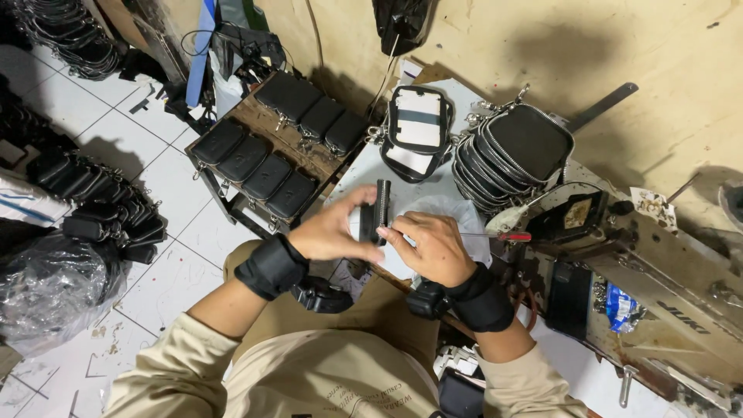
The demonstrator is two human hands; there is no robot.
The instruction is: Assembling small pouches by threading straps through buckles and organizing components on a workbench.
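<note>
The left hand (334, 231) grips a small black zippered pouch (377, 217) edge-up above the lap, in front of the white surface (364, 174). The right hand (433, 246) pinches the zipper edge while clasping a red-handled tool (503, 235). Best to keep the pouch steady and the fingertips close to the zipper, well apart from the stacked black zip cases (511, 155).

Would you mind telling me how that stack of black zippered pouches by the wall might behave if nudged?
The stack of black zippered pouches already leans, so it would probably topple or slide apart. Each pouch looks soft and light, likely flexing rather than resisting. Its dangling metal clasps might snag.
</note>
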